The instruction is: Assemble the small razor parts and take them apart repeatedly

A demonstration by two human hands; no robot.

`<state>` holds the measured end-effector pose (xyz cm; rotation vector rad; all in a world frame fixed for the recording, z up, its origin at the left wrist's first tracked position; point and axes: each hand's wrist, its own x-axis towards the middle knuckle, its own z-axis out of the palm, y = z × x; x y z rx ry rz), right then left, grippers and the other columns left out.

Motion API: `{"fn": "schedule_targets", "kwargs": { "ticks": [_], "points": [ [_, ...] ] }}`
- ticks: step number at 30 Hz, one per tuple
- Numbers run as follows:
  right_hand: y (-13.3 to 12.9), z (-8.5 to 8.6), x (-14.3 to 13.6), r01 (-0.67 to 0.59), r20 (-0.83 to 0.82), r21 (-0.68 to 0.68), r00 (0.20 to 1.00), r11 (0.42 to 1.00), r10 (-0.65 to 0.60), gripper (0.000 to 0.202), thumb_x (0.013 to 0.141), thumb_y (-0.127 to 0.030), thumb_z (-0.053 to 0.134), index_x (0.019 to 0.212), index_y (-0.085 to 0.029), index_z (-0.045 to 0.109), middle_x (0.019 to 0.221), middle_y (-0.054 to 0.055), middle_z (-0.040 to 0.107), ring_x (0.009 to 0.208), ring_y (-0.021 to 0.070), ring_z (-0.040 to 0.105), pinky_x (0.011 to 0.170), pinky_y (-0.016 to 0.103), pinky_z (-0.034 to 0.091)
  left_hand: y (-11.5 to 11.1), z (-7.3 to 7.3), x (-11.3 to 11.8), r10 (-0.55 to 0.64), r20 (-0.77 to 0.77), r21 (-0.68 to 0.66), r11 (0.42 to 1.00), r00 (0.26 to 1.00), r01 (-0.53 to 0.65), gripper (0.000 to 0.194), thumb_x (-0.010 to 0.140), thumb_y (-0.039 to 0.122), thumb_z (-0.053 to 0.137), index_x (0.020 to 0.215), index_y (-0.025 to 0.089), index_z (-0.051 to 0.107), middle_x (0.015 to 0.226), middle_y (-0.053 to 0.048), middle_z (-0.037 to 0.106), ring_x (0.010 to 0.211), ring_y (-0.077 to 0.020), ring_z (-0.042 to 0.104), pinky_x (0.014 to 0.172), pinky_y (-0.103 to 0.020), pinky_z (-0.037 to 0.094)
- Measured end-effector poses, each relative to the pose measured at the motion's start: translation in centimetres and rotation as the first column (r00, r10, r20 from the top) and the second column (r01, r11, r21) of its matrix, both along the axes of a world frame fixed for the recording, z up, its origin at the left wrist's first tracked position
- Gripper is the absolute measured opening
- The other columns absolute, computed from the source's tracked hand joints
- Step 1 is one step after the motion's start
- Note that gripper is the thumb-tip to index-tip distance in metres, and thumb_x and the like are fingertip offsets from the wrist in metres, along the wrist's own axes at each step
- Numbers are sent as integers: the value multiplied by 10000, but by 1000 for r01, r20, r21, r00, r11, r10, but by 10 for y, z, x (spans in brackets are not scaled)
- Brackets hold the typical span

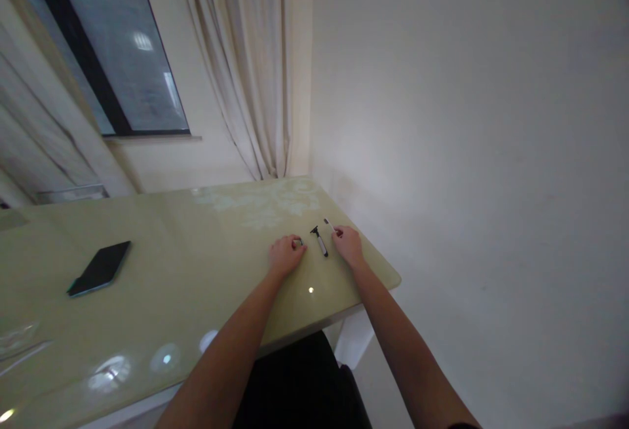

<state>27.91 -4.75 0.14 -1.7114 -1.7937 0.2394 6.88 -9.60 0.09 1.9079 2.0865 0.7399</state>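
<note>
A small razor [319, 240] with a dark head and pale handle lies on the glossy yellow-green table [196, 265] between my two hands. My left hand [285, 255] rests on the table just left of it, fingers curled around a small dark object [297, 242] that is mostly hidden. My right hand [348, 244] rests on the table right of the razor, its fingertips pinching a thin pale stick-like item [328, 223] that pokes out toward the far side.
A dark phone [100, 268] lies flat on the table's left part. The table's right edge [388, 272] ends just beyond my right hand, next to a white wall. A curtain [246, 69] and window stand behind.
</note>
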Motion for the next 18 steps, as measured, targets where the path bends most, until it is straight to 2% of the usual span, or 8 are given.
{"fn": "schedule_targets", "kwargs": {
  "ticks": [8, 13, 18],
  "points": [
    [1, -2, 0, 3, 17, -18, 1000, 1000, -3, 289, 836, -153, 621, 1063, -180, 798, 948, 84, 758, 866, 197, 662, 763, 253, 440, -3, 2, 0, -26, -21, 16, 1000, 999, 26, 362, 882, 454, 665, 1180, 259, 729, 1005, -58, 753, 1003, -239, 661, 900, -354, 455],
    [3, -5, 2, 6, -26, -32, 1000, 999, -6, 366, 788, -119, 651, 1134, -165, 765, 945, 76, 753, 870, 198, 658, 772, 258, 446, -3, 3, 0, -27, -31, 6, 1000, 999, 27, 351, 901, 453, 648, 1187, 265, 727, 1017, -57, 751, 1015, -236, 659, 921, -361, 445],
    [4, -7, 2, 9, -33, -41, 999, 999, -10, 390, 795, -112, 644, 1172, -141, 739, 951, 79, 742, 871, 190, 655, 795, 260, 451, -1, 1, -1, -29, -32, -4, 1000, 999, 29, 343, 910, 452, 642, 1187, 268, 727, 1022, -61, 750, 1033, -245, 653, 930, -367, 435]
  ]
}}
